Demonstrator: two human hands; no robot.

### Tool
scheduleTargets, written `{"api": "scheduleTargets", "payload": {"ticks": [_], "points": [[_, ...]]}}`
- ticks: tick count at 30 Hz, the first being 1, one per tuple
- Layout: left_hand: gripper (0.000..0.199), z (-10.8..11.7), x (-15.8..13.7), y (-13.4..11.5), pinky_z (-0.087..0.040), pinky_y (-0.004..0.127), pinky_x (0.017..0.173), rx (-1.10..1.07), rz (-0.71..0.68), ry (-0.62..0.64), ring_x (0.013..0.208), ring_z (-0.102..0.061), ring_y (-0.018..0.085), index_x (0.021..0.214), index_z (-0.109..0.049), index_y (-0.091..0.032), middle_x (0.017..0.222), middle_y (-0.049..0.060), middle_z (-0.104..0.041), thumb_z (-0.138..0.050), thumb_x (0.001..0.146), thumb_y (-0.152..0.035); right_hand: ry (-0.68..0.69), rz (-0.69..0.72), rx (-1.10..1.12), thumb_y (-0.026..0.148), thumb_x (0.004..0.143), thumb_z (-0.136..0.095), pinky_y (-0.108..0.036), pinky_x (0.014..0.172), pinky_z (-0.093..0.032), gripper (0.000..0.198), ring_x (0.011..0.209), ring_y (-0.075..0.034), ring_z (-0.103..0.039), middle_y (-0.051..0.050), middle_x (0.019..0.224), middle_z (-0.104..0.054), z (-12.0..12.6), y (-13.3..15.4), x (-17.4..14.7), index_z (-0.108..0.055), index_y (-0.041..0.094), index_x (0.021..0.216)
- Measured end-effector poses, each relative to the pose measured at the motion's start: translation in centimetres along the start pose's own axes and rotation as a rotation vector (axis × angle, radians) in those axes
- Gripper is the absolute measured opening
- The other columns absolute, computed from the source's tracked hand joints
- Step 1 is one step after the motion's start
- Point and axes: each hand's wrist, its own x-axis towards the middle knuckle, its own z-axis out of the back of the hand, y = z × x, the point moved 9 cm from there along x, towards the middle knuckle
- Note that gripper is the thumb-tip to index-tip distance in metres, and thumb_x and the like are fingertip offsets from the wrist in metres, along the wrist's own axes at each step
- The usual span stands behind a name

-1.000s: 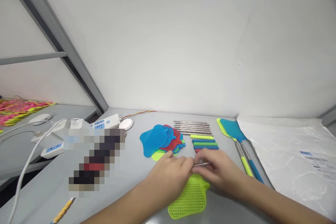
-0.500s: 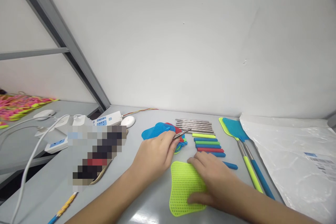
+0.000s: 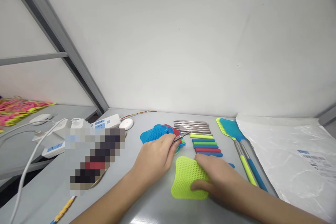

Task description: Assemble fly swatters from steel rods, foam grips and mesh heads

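My left hand (image 3: 156, 152) is closed around a thin metal rod (image 3: 181, 136), whose end sticks out to the right past the fingers. My right hand (image 3: 214, 171) grips the right side of a yellow-green perforated fly swatter head (image 3: 186, 178), thumb on its face and fingers behind. Beyond my left hand lies a pile of blue swatter heads (image 3: 154, 133) with red and green ones partly covered. Several metal rods (image 3: 193, 126) lie side by side at the back. In front of them is a row of coloured handle tubes (image 3: 206, 146).
Two assembled fly swatters (image 3: 241, 148) lie to the right, beside a white plastic bag (image 3: 286, 154). On the left are power strips (image 3: 107, 122), a white round device (image 3: 126, 124), a cable (image 3: 25, 171) and a blurred-out object (image 3: 97, 161). A wall rises behind the table.
My right hand has taken hold of the yellow-green swatter head and tilted it up from the table. My left hand still holds the rod. The view has shifted slightly.
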Motion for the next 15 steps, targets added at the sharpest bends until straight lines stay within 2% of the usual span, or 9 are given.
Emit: {"api": "scheduleTargets", "payload": {"ticks": [2,5,7,9,12,14,15], "points": [[0.026,0.1,0.0,0.1,-0.034,0.028,0.054,-0.003,0.0,-0.018,0.068,-0.061,0.019,0.1,-0.053,-0.021,0.084,0.002,-0.066,-0.031,0.098,-0.034,-0.038,0.057,0.02,0.039,0.087,-0.056,-0.026,0.056,-0.03,0.021,0.065,-0.015,-0.05,0.0,0.078,-0.06,1.1,0.3,-0.1,-0.049,0.021,0.079],[0.025,0.2,0.0,0.0,-0.036,0.028,0.056,-0.036,-0.001,-0.023,0.07,-0.061,0.019,0.1,-0.053,-0.021,0.085,0.002,-0.066,-0.031,0.098,-0.033,-0.1,0.111,0.146,0.038,0.094,-0.043,-0.027,0.058,-0.033,0.026,0.065,-0.015,-0.048,0.0,0.075,-0.057,3.3,0.5,-0.3,-0.049,0.021,0.076],[0.025,0.3,-0.1,-0.1,-0.037,0.028,0.057,-0.059,0.0,-0.02,0.07,-0.061,0.019,0.102,-0.053,-0.022,0.085,0.003,-0.066,-0.031,0.098,-0.033,-0.107,0.12,0.346,0.042,0.096,-0.039,-0.028,0.061,-0.037,0.031,0.07,-0.015,-0.05,-0.001,0.078,-0.057,4.7,0.3,-0.3,-0.053,0.02,0.079],[0.024,0.2,-0.2,-0.3,-0.037,0.028,0.057,-0.087,0.004,-0.004,0.071,-0.061,0.019,0.103,-0.052,-0.022,0.087,0.003,-0.066,-0.031,0.098,-0.032,-0.094,0.099,0.629,0.046,0.095,-0.041,-0.027,0.063,-0.041,0.031,0.076,-0.016,-0.054,-0.002,0.084,-0.059,5.7,-0.4,0.1,-0.058,0.021,0.092],[0.025,-0.4,-0.3,-0.5,-0.036,0.027,0.056,-0.139,0.014,0.05,0.068,-0.059,0.019,0.101,-0.053,-0.022,0.085,0.003,-0.066,-0.03,0.098,-0.032,-0.16,-0.054,1.012,0.049,0.091,-0.05,-0.02,0.048,-0.035,0.035,0.056,-0.009,-0.046,0.001,0.079,-0.056,6.4,-3.3,1.1,-0.055,0.023,0.113],[0.025,-1.0,-0.5,-0.8,-0.035,0.027,0.056,-0.181,0.025,0.089,0.066,-0.059,0.019,0.099,-0.053,-0.022,0.082,0.003,-0.065,-0.03,0.098,-0.033,-0.221,-0.092,1.201,0.048,0.088,-0.056,-0.019,0.042,-0.031,0.038,0.049,-0.006,-0.041,0.001,0.082,-0.057,6.5,-4.8,1.7,-0.053,0.024,0.117],[0.025,-1.3,-0.5,-0.9,-0.034,0.027,0.055,-0.202,0.03,0.109,0.065,-0.058,0.019,0.099,-0.052,-0.022,0.08,0.002,-0.065,-0.03,0.098,-0.033,-0.248,-0.092,1.275,0.046,0.087,-0.059,-0.018,0.041,-0.032,0.039,0.05,-0.006,-0.043,0.0,0.088,-0.058,6.4,-5.2,1.9,-0.053,0.024,0.118]]}}
